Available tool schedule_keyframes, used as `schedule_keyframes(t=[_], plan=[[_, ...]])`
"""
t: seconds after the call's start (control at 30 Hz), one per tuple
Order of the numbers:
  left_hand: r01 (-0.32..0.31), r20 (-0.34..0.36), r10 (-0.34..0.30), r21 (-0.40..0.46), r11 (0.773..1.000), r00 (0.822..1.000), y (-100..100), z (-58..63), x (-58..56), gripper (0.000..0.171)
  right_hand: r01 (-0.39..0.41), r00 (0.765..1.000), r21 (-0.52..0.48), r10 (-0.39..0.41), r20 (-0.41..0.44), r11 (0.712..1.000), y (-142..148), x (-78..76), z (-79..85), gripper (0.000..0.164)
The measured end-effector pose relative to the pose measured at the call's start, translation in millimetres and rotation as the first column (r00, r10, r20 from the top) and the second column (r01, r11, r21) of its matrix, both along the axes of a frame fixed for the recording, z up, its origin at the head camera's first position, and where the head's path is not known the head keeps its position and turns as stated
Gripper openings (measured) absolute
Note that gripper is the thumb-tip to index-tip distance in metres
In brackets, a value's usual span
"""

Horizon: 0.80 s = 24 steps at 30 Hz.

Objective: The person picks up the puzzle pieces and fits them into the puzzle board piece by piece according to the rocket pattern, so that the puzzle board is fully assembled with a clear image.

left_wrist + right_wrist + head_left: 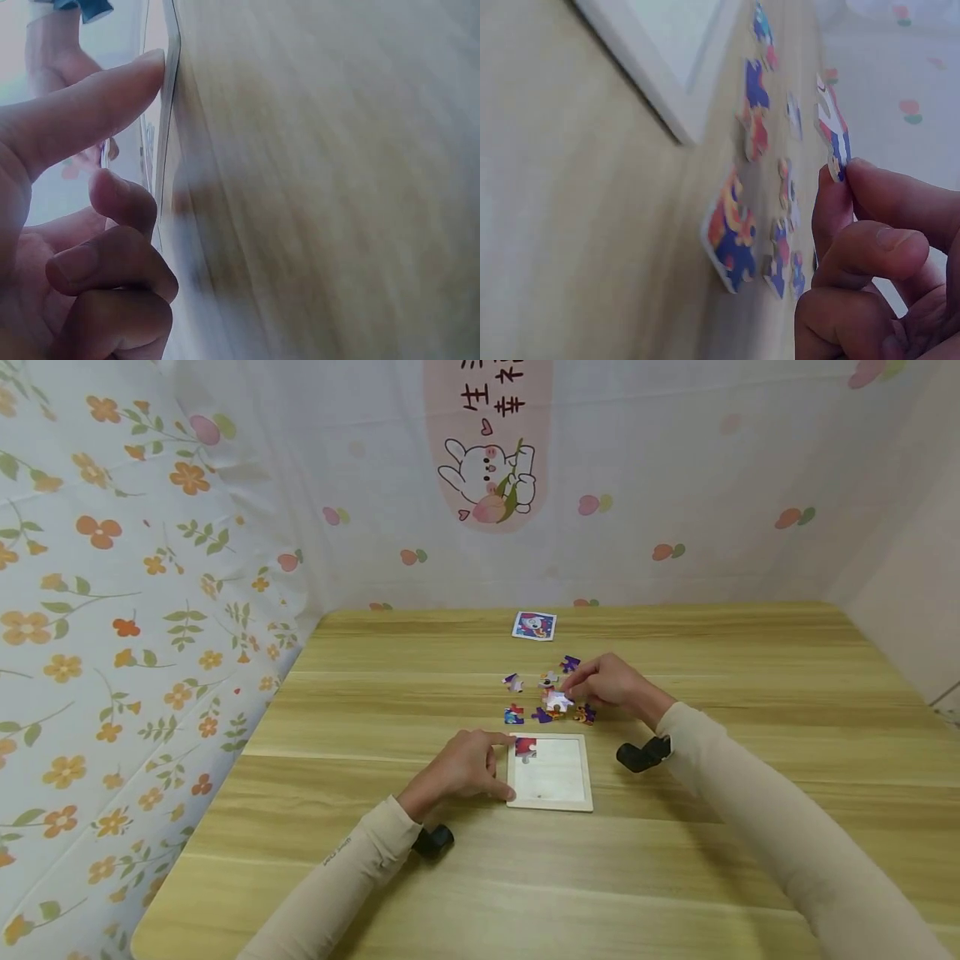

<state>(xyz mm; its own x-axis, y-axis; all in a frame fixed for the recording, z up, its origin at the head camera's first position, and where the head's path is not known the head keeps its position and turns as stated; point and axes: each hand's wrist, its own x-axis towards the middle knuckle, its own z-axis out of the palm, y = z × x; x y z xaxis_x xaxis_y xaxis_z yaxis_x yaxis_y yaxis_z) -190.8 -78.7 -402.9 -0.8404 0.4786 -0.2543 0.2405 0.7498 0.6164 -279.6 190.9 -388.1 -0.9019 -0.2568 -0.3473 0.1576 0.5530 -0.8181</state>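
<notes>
My right hand (pixel 611 681) pinches a jigsaw puzzle piece (pixel 832 131) between thumb and index finger, raised above the loose pieces. Several loose pieces (pixel 513 715) lie scattered under and around it on the table. Nearer to me lies a square, pale puzzle frame (pixel 588 777), with a red and grey piece (pixel 527 746) in its upper left corner. My left hand (pixel 467 766) rests at the frame's left side, index finger at the upper corner and thumb at the lower. In the left wrist view the thumb (pixel 112 101) is straight against the frame's edge; other fingers are bent.
Behind the loose pieces a small picture card (pixel 535 626) lies on the wooden table (pixel 360 693). A printed white cloth (pixel 622 460) hangs behind the table, and a flowered cloth (pixel 150 635) hangs along the left. Black wrist devices (pixel 643 754) are on both arms.
</notes>
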Motion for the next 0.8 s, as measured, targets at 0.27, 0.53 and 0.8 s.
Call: schedule_keyframes(t=[0.27, 0.53, 0.8], plan=[[-0.008, -0.012, 0.008, -0.015, 1.0, 1.0, -4, -0.3, 1.5, 0.077, -0.047, 0.999, -0.055, 0.048, 0.025, 0.997, -9, 17.3, -10.3, 0.015], [0.003, -0.007, -0.003, -0.005, 1.0, 1.0, -1, -0.3, -0.5, 0.076, -0.093, 0.995, -0.048, 0.095, 0.026, 0.994, -13, 33.2, -12.5, 0.013], [0.003, -0.007, -0.003, 0.012, 1.0, 1.0, 0, -1.0, -0.6, 0.076, -0.106, 0.994, -0.032, 0.106, 0.008, 0.994, -22, 42.8, -9.9, 0.01]])
